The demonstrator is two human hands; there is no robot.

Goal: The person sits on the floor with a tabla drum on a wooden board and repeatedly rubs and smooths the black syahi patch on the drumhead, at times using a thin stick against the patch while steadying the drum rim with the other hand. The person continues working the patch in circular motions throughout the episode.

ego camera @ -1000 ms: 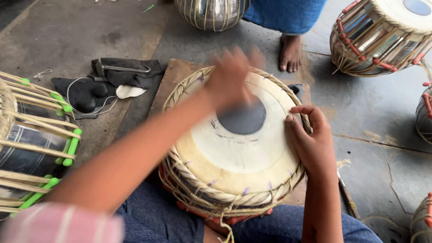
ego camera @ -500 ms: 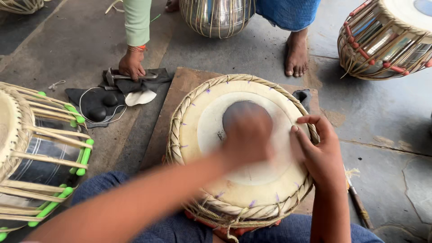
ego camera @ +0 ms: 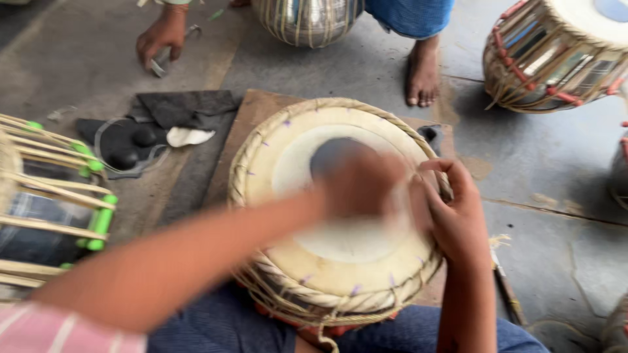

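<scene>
Head view, blurred left hand [ego camera: 360, 186] flat on drum [ego camera: 288, 157] skin, right hand [ego camera: 458, 219] gripping its right rim.

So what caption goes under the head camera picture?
Left hand blurred over a tabla drum, right hand on its rim.

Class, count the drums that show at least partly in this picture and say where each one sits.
5: cream-skinned laced drum under the hands; green-pegged drum at left; shiny metal drum top centre; red-strapped drum top right; dark drum edge far right. Others may lie outside the frame.
</scene>
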